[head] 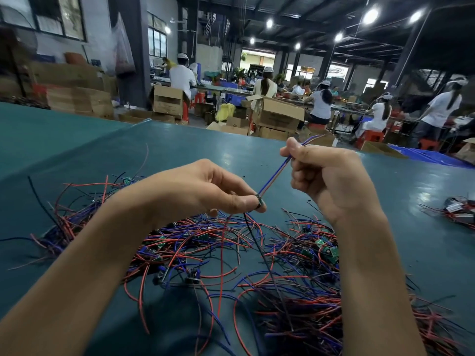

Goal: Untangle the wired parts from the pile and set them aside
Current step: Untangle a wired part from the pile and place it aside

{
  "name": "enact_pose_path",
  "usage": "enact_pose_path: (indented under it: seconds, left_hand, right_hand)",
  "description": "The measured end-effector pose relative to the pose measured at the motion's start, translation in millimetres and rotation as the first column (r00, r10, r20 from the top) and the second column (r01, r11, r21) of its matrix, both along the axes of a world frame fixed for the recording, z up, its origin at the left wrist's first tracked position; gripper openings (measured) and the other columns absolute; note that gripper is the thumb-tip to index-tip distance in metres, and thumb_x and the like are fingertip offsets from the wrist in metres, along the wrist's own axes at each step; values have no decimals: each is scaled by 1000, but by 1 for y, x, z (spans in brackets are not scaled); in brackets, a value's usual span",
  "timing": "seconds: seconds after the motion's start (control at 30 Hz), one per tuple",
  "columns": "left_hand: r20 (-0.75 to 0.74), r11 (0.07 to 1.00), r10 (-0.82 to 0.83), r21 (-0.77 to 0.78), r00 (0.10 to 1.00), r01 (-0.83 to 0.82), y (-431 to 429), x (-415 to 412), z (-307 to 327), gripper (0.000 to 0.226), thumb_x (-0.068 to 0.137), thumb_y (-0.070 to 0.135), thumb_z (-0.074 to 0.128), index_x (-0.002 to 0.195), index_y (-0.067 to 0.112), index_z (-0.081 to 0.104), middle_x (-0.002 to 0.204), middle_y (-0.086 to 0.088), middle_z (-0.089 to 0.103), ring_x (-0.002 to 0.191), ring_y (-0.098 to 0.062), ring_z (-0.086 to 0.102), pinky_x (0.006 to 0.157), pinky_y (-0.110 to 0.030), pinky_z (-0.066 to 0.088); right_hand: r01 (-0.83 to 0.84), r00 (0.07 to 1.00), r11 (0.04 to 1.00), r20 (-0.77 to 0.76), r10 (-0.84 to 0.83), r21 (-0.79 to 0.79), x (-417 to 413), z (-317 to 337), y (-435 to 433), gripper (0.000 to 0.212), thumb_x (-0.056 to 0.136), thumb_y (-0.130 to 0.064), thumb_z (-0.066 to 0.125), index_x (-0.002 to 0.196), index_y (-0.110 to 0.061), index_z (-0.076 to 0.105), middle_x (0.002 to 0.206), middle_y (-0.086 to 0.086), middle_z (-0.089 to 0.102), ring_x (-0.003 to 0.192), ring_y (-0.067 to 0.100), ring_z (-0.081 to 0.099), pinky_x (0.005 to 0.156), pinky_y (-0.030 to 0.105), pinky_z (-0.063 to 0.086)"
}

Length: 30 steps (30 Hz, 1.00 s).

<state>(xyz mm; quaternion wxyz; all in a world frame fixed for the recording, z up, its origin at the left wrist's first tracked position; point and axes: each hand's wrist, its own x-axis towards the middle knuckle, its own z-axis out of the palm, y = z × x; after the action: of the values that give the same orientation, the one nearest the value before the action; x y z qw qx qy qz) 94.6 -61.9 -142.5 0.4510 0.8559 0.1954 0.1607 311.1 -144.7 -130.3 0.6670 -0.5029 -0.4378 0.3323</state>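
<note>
The wired part (274,177) was held up above the pile (231,242), clear of the counter (128,150), so that its leads could be told apart from the rest. Its small body was pinched between the thumb and fingertips of the left hand (205,186), just over the middle of the tangle. The right hand (331,181) was closed round the blue, red and pale leads farther up, with the free ends sticking out past the thumb. The two hands were kept a little apart, and the strand between them was drawn straight and slanted up to the right. That tension was probably meant to align the leads and show where anything was snagged.

From below the left hand a black lead (258,249) and a red one were seen hanging down into the pile. It could not be told whether they belonged to the held part or were merely caught on it. The part was therefore judged to be lifted but perhaps not fully freed. A slow upward draw seemed called for, since a sharp pull could drag neighbouring wires and small green boards (321,242) along.

A smaller cluster of wired pieces (460,210) lay well apart at the right edge of the counter. It was taken to be the place for finished pieces, within reach of the right hand.
</note>
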Motion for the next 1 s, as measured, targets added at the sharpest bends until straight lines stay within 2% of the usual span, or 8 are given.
enact_pose_path:
  seconds: [0.17,0.27,0.37,0.5,0.57,0.67,0.87,1.0]
  left_hand:
    - [-2,991,-14,-136,1000,13,2,-2,-3,26,80,41,75,98,24,82,77,13,71,67,4,56,68,-25,39]
    - [88,950,10,-311,996,18,6,-3,-5,31,74,32,80,100,15,81,87,1,74,73,-2,59,65,-21,42]
    - [238,899,102,-437,966,12,13,-4,-1,32,69,34,82,92,11,81,87,-5,73,71,-5,60,58,-17,44]
    - [345,879,199,-476,917,-11,20,-5,3,22,74,33,82,86,15,81,91,-6,75,69,-6,63,55,-17,48]
    - [354,883,224,-467,908,-36,21,-6,3,27,71,38,81,87,16,81,91,-4,75,70,-7,63,55,-17,47]
    - [343,897,216,-440,914,-47,22,-8,2,25,73,38,81,88,17,81,87,0,73,73,-8,62,61,-20,48]
    - [377,896,250,-438,892,-66,15,-11,6,25,88,34,71,83,10,74,72,-8,58,61,-13,53,58,-22,47]
    - [399,871,329,-479,856,-111,13,-14,12,23,93,27,63,86,6,68,91,-23,55,78,-37,52,73,-41,49]
  right_hand:
    - [172,969,985,-188,-163,32,4,0,1,15,90,-17,73,90,-3,77,62,0,59,52,10,54,50,22,48]
    - [277,873,954,-445,-199,118,14,4,-2,18,96,-8,64,110,3,64,86,12,69,67,18,72,66,32,60]
    - [291,872,951,-439,-218,106,24,7,-7,20,97,-8,60,113,4,59,106,21,69,82,30,76,75,41,63]
    - [-112,992,988,-75,105,-110,7,3,-6,39,101,-32,55,103,3,71,93,17,76,83,31,74,73,40,62]
    - [-339,938,905,-13,348,-256,-11,2,0,58,95,-48,54,100,6,75,98,22,76,85,33,75,73,41,62]
    - [-576,790,753,17,612,-318,-37,-3,9,63,91,-53,56,105,6,74,103,23,75,90,33,75,74,39,61]
    - [-595,799,779,-44,599,-196,-61,-8,16,34,95,-26,59,102,4,72,90,20,73,73,27,71,70,40,61]
    - [-569,783,821,-336,524,-46,-85,-10,23,27,95,-20,59,103,3,70,86,15,74,67,21,72,62,36,62]
